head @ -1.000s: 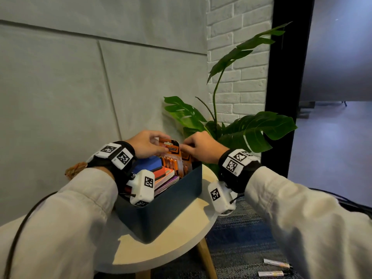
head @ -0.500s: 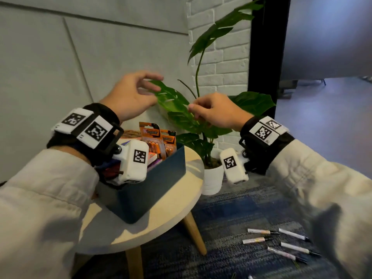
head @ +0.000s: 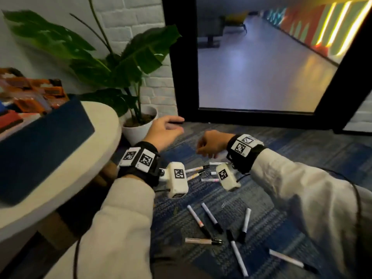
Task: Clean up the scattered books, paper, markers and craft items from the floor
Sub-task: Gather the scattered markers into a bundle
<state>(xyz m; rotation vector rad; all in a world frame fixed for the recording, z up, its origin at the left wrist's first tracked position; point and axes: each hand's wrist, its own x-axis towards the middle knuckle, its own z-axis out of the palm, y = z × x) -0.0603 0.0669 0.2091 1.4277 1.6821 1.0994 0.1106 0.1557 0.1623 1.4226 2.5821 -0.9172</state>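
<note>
We judge the job partly done: books [head: 10, 119] and packs [head: 38, 91] sit in the box [head: 46, 137] on the table [head: 104, 141], while markers [head: 211, 217] lie scattered on the carpet [head: 302, 158]. Our left hand [head: 164, 133] hovers relaxed, empty; our right hand [head: 212, 142] is loosely curled, holding nothing visible

At your left stands a round white table [head: 104, 125]; just beyond it you see a leafy plant [head: 120, 63] in a white pot [head: 137, 131] against the brick wall [head: 141, 15]. A black door frame [head: 181, 77] opens ahead.
</note>
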